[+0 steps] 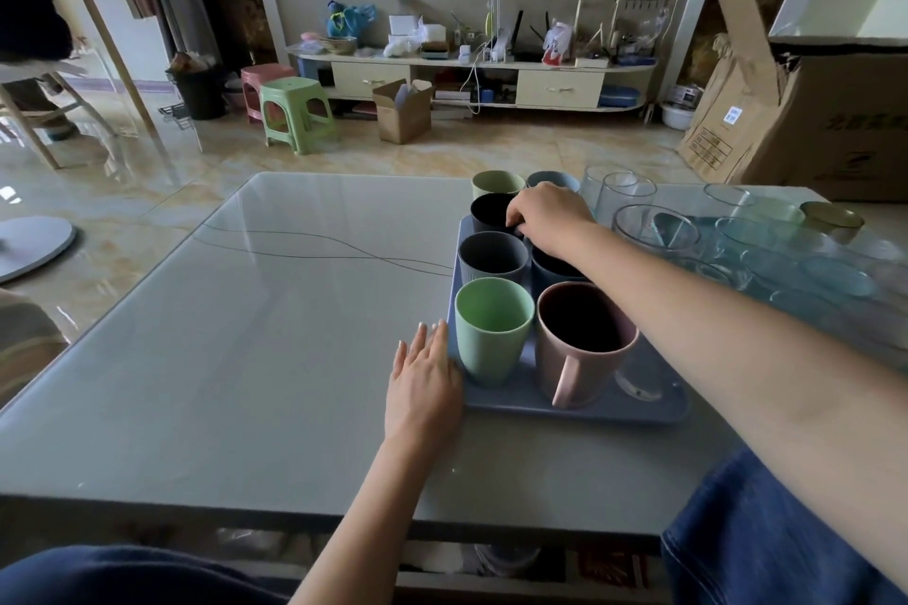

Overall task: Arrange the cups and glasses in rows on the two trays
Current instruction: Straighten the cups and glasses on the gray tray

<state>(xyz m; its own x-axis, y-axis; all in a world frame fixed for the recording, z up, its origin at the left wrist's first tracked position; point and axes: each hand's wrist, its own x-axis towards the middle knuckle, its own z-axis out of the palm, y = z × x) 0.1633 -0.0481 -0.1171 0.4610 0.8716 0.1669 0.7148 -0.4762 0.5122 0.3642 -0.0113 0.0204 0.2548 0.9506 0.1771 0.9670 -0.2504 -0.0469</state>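
A blue-grey tray (pixel 580 408) lies on the table and holds cups in two rows: a green cup (pixel 493 332), a pink mug (pixel 582 341), a grey ribbed cup (pixel 493 257), a dark blue cup (pixel 553 273) partly under my arm, and a black cup (pixel 491 213). My right hand (pixel 550 216) reaches over the far end, its fingers curled on the black cup's rim. Flat and open, my left hand (pixel 425 376) rests against the tray's left edge. A pale green cup (pixel 497 183) and a blue cup (pixel 553 180) stand beyond the tray.
Several clear and blue-tinted glasses (pixel 656 228) crowd the right side of the table, with an olive cup (pixel 832 217) at the far right. The glass-topped table (pixel 245 334) stretches bare to the left. A cardboard box (pixel 796 123) stands behind on the right.
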